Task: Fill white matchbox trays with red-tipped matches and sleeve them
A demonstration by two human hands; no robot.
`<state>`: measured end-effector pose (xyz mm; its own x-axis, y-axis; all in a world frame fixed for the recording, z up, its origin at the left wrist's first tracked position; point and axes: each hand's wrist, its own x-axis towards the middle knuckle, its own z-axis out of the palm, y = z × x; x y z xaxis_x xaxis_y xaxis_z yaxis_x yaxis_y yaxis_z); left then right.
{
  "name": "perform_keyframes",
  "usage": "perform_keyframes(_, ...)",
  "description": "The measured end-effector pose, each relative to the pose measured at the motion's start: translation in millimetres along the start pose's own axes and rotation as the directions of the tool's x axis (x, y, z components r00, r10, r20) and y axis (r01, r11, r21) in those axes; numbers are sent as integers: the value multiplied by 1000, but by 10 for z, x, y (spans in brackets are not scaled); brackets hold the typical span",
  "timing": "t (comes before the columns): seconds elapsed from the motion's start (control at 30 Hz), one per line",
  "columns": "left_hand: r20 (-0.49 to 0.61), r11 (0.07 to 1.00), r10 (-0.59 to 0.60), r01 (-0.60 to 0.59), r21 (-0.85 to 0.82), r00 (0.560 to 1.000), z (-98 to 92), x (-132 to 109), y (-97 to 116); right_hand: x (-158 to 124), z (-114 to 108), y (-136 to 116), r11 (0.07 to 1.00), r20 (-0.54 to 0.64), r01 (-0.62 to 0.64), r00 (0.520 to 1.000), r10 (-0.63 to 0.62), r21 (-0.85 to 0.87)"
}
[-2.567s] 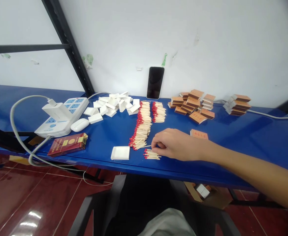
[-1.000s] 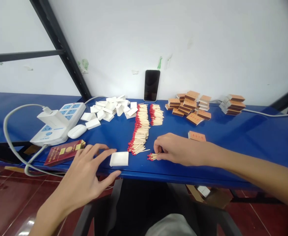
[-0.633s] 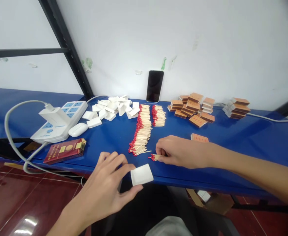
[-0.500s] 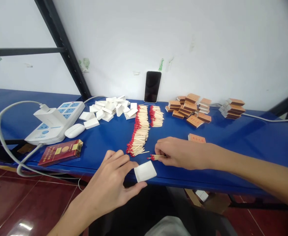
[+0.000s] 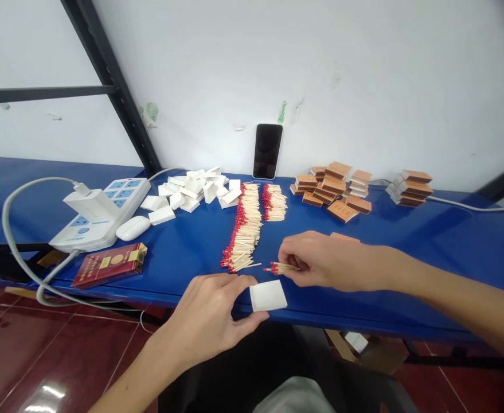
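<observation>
Between thumb and fingers, my left hand (image 5: 217, 312) grips a white matchbox tray (image 5: 269, 295) over the shelf's front edge. My right hand (image 5: 314, 261), just beyond and to the right of the tray, is closed on a small bunch of matches (image 5: 281, 268) whose red heads point left. A long row of red-headed matches (image 5: 245, 229) lies ahead of my hands, with a shorter pile (image 5: 274, 202) to its right. An orange matchbox sleeve (image 5: 345, 237) is partly hidden behind my right hand.
White trays (image 5: 191, 189) are heaped at the back left, orange matchbox sleeves (image 5: 333, 186) at the back right. A phone (image 5: 268, 151) leans on the wall. At left lie a power strip (image 5: 122, 195), a white mouse (image 5: 133, 228) and a dark red pack (image 5: 109, 265).
My left hand has moved the white tray to the right, nearer the matches. My right hand has shifted slightly right and farther from me, still holding the bunch.
</observation>
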<state>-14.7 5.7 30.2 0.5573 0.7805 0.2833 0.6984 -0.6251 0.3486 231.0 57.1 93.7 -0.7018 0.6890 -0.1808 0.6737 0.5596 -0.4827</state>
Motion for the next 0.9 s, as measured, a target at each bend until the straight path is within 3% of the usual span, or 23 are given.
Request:
perform_keyframes(0.33, -86, 999, 25, -29, -45, 996, 89, -30, 5, 94, 116, -320, 985, 149, 111, 985, -91, -131)
perform_keyframes(0.77, -177, 992, 50, -69, -106, 983, 145, -63, -45, 61, 175, -282, 988, 35, 116, 993, -113, -100)
perform_keyframes(0.9, -197, 991, 68, -89, -97, 978, 158, -71, -44, 72, 281, -287, 959, 59, 169, 985, -160, -226)
